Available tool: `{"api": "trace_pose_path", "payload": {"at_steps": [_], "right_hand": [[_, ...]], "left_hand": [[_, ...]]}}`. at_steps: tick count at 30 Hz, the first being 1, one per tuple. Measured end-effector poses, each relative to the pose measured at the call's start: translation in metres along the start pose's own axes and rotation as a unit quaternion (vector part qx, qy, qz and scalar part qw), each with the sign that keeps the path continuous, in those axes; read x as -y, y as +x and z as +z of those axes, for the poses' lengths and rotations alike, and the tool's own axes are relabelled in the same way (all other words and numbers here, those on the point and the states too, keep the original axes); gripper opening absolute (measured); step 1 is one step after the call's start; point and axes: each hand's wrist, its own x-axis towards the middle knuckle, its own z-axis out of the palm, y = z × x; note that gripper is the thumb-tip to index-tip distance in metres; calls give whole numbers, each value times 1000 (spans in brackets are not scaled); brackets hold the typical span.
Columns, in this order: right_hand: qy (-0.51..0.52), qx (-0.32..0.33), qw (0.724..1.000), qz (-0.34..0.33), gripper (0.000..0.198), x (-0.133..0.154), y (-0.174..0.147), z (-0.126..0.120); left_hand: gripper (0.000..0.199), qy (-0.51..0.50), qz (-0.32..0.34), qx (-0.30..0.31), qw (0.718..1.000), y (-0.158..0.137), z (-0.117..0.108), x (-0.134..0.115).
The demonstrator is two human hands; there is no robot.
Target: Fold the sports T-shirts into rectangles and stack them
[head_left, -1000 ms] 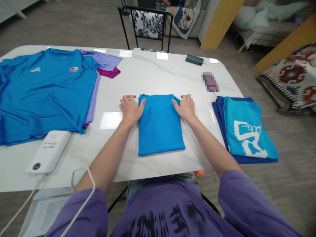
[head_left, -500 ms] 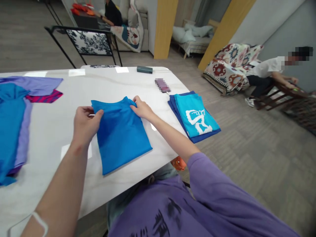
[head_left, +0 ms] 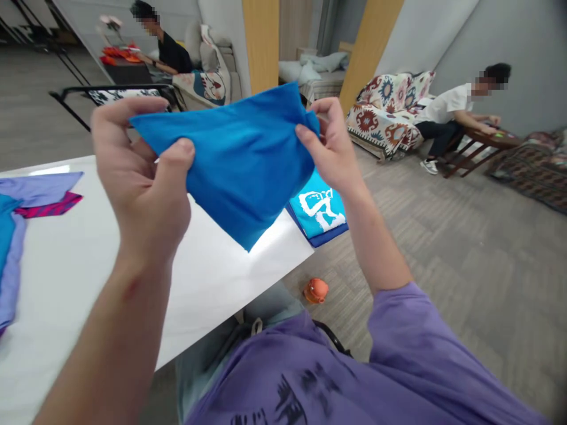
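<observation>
A folded blue T-shirt (head_left: 248, 159) hangs in the air above the table, stretched between both hands, its lower corner pointing down. My left hand (head_left: 142, 159) is closed on its left corner, thumb on the near side. At the right upper corner my right hand (head_left: 330, 141) pinches the cloth between thumb and fingers. Behind the right wrist, a stack of folded shirts (head_left: 325, 215) lies at the table's right edge, a turquoise one with white lettering on top of dark blue. The raised shirt covers part of that stack.
The white table (head_left: 212, 283) spans the left and middle. Loose purple and blue shirts (head_left: 13, 260) lie at its left end. A chair (head_left: 119, 94) stands behind it. An orange object (head_left: 316, 290) is on the floor. Two people sit farther off, one left, one right.
Both hands have lifted the folded blue shirt off the table and raised it toward the camera. The view has tilted and shifted left, so the stack appears partly behind the shirt.
</observation>
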Motion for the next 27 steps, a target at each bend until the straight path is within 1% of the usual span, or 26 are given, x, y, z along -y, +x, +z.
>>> {"api": "trace_pose_path", "payload": {"at_steps": [2, 4, 6, 8, 10, 12, 14, 15, 16, 18, 20, 22, 23, 25, 27], "right_hand": [[-53, -21, 998, 3, 60, -3, -2, -44], [-97, -29, 995, 18, 61, -18, -1, -80], [-129, -27, 990, 42, 60, -48, 6, -103], [-156, -15, 985, 67, 59, -90, 14, -113], [-192, 3, 976, 97, 59, -139, 22, -109], [-243, 30, 959, 141, 62, -184, 24, -96], [-295, 61, 935, 187, 69, -219, 18, -78], [-317, 77, 923, 203, 72, -232, 11, -68], [-335, 93, 914, 211, 73, -241, 3, -60], [-354, 125, 903, 207, 73, -252, -16, -44], [-349, 163, 902, 195, 72, -260, -36, -31], [-329, 196, 903, 195, 74, -267, -53, -20], [-317, 210, 903, 199, 75, -272, -60, -15], [-294, 226, 905, 208, 78, -280, -70, -7], [-275, 231, 909, 209, 84, -287, -76, -5]], "left_hand": [[77, -27, 16, 19, 999, 6, 33, -8], [69, -44, 11, 44, 998, 11, 67, -6], [61, -50, -19, 78, 996, 15, 102, 9], [55, -53, -71, 110, 990, 17, 137, 38], [52, -41, -125, 131, 983, 14, 171, 79], [54, 11, -170, 148, 974, 5, 199, 122], [67, 110, -200, 169, 959, -14, 216, 153], [74, 161, -200, 184, 949, -26, 220, 160], [81, 203, -186, 203, 940, -41, 222, 162], [86, 237, -125, 259, 928, -77, 224, 152], [88, 216, -60, 332, 916, -115, 225, 135], [94, 191, -24, 399, 897, -150, 228, 120], [98, 186, -18, 423, 887, -165, 231, 115], [103, 188, -23, 453, 871, -186, 235, 110], [106, 198, -37, 468, 861, -194, 235, 105]]}}
